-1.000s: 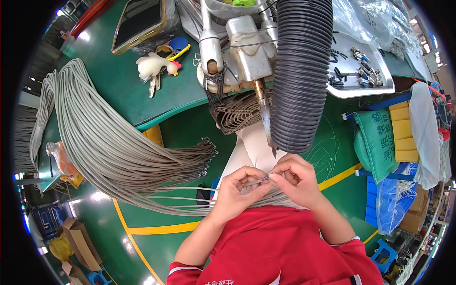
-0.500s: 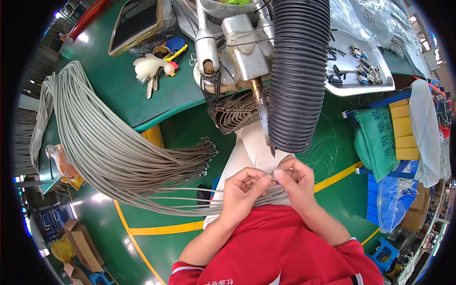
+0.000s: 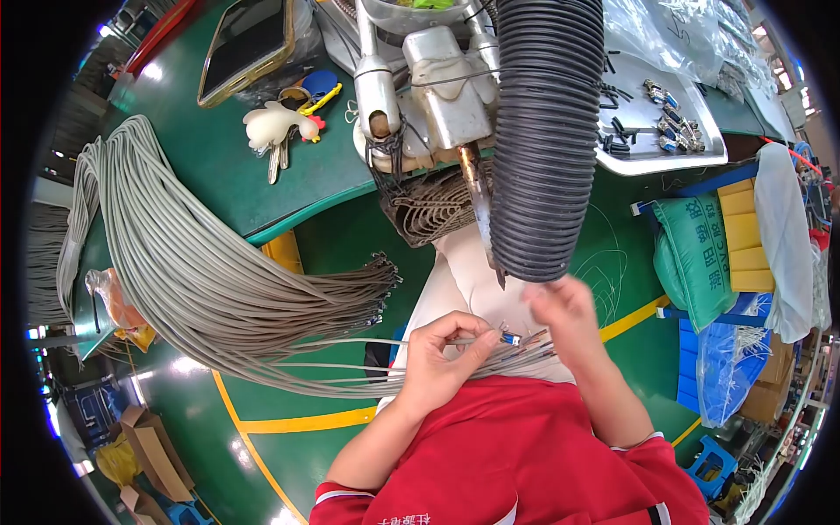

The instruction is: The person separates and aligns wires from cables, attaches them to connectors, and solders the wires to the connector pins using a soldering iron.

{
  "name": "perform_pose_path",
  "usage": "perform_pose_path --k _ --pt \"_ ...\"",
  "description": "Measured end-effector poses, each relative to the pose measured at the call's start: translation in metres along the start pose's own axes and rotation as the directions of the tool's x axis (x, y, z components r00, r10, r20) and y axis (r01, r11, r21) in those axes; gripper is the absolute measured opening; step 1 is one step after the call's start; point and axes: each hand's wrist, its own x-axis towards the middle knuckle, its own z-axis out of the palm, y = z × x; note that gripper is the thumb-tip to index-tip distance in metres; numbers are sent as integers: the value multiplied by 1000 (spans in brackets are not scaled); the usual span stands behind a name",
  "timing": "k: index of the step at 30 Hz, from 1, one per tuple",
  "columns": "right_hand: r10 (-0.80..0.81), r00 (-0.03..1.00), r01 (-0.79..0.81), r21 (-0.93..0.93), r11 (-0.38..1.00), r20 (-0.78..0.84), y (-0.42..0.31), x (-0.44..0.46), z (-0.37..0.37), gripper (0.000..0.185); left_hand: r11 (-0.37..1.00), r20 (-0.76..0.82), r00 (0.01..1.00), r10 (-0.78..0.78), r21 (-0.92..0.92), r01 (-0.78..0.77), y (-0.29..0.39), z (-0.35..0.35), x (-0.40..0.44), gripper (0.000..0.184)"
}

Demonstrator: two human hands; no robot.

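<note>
From where I stand, the person's left hand (image 3: 442, 354) has thumb and forefinger pinched together on the end of a grey cable, right behind a small connector (image 3: 511, 339) with a blue face, above the lap and below the iron's tip (image 3: 500, 278). The right hand (image 3: 567, 317) is a blur just beyond the connector, apart from it; I can't tell whether its fingers are closed on anything. On the bench to the right, a shallow metal tray (image 3: 691, 163) holds a loose cluster of metal connectors (image 3: 678, 127) with blue faces, and left of those, scattered short black tubes (image 3: 619, 136). Behind the iron, a clear tub (image 3: 411, 17) has something bright green in it, cut off at the top. Yellow bins (image 3: 748, 249) stand beside a plump green sack (image 3: 691, 254) with printed lettering, and below them a clear bag (image 3: 726, 385) with white strands at its mouth hangs against blue bins (image 3: 688, 363). A thick bundle of grey cables (image 3: 201, 227) drapes off the bench at left.
</note>
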Motion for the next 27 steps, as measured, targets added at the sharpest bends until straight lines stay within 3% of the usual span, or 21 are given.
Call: perform_pose_path --k 1,3,6,12,16,19,20,23,24,27 --pt "1 992 8 73 997 -128 -1 1 -1 14 997 -31 999 -33 -75 30 0 0 0 7" --pt "0 987 11 69 998 -162 -5 -3 2 13 987 -61 996 -69 -149 60 0 0 -1 7" --pt "-35 988 79 -288 954 153 -4 -11 5 8 982 -51 996 -79 -173 69 1 1 0 7" --pt "-82 991 101 -189 977 106 7 -16 14 5 967 -71 990 -125 -232 106 3 4 -2 6" --pt "-230 973 225 -245 943 8 13 -19 23 9 962 -92 988 -126 -256 99 1 8 -2 6" --pt "-135 972 137 -4 991 -190 7 -20 28 13 964 -94 990 -102 -253 75 0 9 -2 6" --pt "-135 973 137 -4 991 -186 6 -19 24 13 968 -101 991 -86 -245 59 1 7 -2 7" --pt "118 987 -109 88 990 -110 4 -16 -6 14 974 -103 993 -55 -226 30 2 3 -1 7" --pt "185 979 -184 -20 983 82 3 -15 -11 15 974 -97 994 -58 -222 35 3 3 -1 7" --pt "227 962 -242 87 966 149 2 -20 1 15 975 -86 994 -70 -215 50 5 2 -2 8"
